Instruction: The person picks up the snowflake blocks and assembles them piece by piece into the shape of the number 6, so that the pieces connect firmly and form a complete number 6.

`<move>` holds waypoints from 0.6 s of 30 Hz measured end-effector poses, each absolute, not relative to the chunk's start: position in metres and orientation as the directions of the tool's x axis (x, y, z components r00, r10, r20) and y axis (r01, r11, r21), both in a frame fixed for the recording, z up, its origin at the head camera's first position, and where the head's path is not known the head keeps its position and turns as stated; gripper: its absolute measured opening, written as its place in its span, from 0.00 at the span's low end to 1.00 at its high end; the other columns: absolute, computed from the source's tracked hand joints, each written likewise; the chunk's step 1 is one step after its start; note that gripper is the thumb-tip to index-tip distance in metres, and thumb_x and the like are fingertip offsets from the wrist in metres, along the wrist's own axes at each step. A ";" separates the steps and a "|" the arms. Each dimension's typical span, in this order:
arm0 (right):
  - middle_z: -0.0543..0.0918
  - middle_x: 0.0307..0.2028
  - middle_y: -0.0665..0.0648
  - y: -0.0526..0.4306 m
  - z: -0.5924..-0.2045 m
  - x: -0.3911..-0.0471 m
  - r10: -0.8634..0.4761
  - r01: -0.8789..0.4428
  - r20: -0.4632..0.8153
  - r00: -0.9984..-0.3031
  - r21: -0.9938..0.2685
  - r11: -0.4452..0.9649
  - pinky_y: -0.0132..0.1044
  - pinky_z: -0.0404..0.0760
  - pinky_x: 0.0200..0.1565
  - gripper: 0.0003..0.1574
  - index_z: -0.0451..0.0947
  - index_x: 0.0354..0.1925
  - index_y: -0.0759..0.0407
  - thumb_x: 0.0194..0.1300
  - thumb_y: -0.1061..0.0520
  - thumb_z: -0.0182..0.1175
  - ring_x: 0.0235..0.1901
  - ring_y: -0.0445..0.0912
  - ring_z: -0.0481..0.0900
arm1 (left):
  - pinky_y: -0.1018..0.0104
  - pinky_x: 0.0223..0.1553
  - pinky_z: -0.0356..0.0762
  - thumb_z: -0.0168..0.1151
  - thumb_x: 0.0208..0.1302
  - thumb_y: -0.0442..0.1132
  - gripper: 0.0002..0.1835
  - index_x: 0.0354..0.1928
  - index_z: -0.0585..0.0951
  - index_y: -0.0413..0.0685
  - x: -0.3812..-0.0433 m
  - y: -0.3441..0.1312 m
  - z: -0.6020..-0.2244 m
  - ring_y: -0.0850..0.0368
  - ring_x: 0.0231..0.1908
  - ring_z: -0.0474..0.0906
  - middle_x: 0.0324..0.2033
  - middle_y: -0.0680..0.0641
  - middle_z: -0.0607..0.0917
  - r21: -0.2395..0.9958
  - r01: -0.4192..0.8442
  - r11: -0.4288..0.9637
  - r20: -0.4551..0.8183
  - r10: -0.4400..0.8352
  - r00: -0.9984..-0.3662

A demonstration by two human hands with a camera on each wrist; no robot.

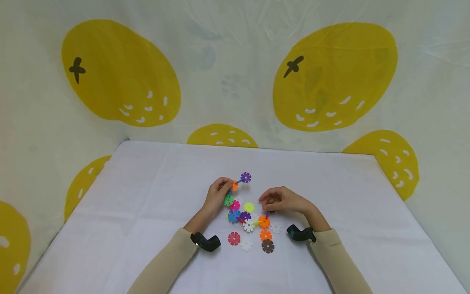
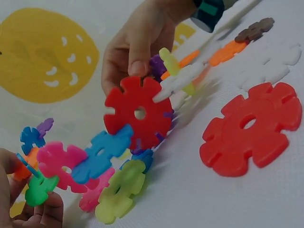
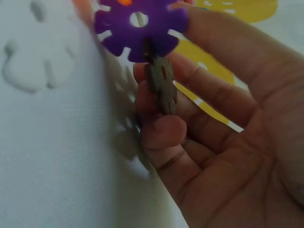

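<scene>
A chain of notched plastic snowflake discs point(image 1: 233, 216) in many colours stretches between the two hands. My left hand point(image 1: 216, 195) grips its left part near a green disc point(image 2: 42, 190) and an orange disc point(image 1: 235, 185). Beyond those fingers a purple disc point(image 1: 245, 177) sticks out at the far end. At the other end, my right hand point(image 1: 285, 200) pinches a brown disc point(image 3: 164, 83) between thumb and fingers. That disc stands crosswise in the edge of a purple disc point(image 3: 137, 28). A red disc point(image 2: 137, 111) and a blue disc point(image 2: 102, 154) are joined mid-chain.
Loose discs lie on the white-covered table point(image 1: 165, 253) nearer the body: a red disc point(image 1: 233, 238), a white disc point(image 1: 246, 244), an orange disc point(image 1: 265, 235) and a brown disc point(image 1: 267, 246). A white disc point(image 1: 276, 227) lies below the right hand. A patterned curtain point(image 1: 227, 81) stands behind.
</scene>
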State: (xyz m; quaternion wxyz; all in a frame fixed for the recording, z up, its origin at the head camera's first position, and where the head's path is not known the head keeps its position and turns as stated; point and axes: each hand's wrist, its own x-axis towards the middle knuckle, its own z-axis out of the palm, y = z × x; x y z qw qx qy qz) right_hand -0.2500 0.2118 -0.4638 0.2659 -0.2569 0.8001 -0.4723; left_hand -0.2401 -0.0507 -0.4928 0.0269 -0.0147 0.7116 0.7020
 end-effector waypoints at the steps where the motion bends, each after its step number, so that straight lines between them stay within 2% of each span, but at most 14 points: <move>1: 0.85 0.40 0.61 0.213 -0.465 -0.251 -0.676 -0.177 -0.169 -0.718 -0.894 0.412 0.33 0.80 0.39 0.18 0.79 0.51 0.67 0.65 0.59 0.64 0.34 0.49 0.81 | 0.73 0.39 0.73 0.55 0.71 0.41 0.13 0.45 0.79 0.37 -0.240 -0.051 -0.493 0.60 0.36 0.72 0.36 0.50 0.81 0.998 -0.063 0.010 -0.063 0.016 -0.998; 6: 0.85 0.37 0.62 0.206 -0.469 -0.250 -0.643 -0.187 -0.122 -0.756 -0.901 0.391 0.32 0.80 0.36 0.16 0.80 0.49 0.67 0.66 0.60 0.63 0.31 0.46 0.79 | 0.71 0.37 0.71 0.53 0.71 0.42 0.13 0.43 0.79 0.38 -0.242 -0.052 -0.498 0.59 0.34 0.71 0.31 0.52 0.78 0.996 -0.085 0.007 -0.086 0.041 -0.995; 10: 0.84 0.37 0.61 0.195 -0.470 -0.245 -0.587 -0.176 -0.098 -0.803 -0.903 0.392 0.30 0.77 0.33 0.14 0.81 0.48 0.66 0.67 0.58 0.62 0.30 0.44 0.76 | 0.70 0.37 0.71 0.54 0.71 0.45 0.15 0.47 0.78 0.39 -0.240 -0.052 -0.497 0.59 0.35 0.71 0.35 0.51 0.79 0.993 -0.114 0.024 -0.116 0.101 -0.988; 14: 0.84 0.41 0.61 0.185 -0.473 -0.242 -0.557 -0.195 -0.063 -0.828 -0.900 0.390 0.28 0.77 0.35 0.14 0.82 0.47 0.66 0.68 0.58 0.61 0.33 0.46 0.76 | 0.67 0.45 0.71 0.55 0.70 0.49 0.19 0.53 0.79 0.43 -0.240 -0.054 -0.497 0.58 0.42 0.73 0.44 0.49 0.82 0.991 -0.120 0.063 -0.130 0.204 -0.970; 18: 0.84 0.41 0.59 0.178 -0.474 -0.240 -0.531 -0.194 -0.058 -0.845 -0.894 0.405 0.29 0.78 0.39 0.12 0.83 0.45 0.64 0.67 0.57 0.62 0.35 0.47 0.76 | 0.60 0.58 0.69 0.54 0.71 0.46 0.19 0.53 0.81 0.39 -0.240 -0.055 -0.496 0.56 0.51 0.74 0.50 0.45 0.83 0.994 -0.062 0.088 -0.085 0.279 -0.956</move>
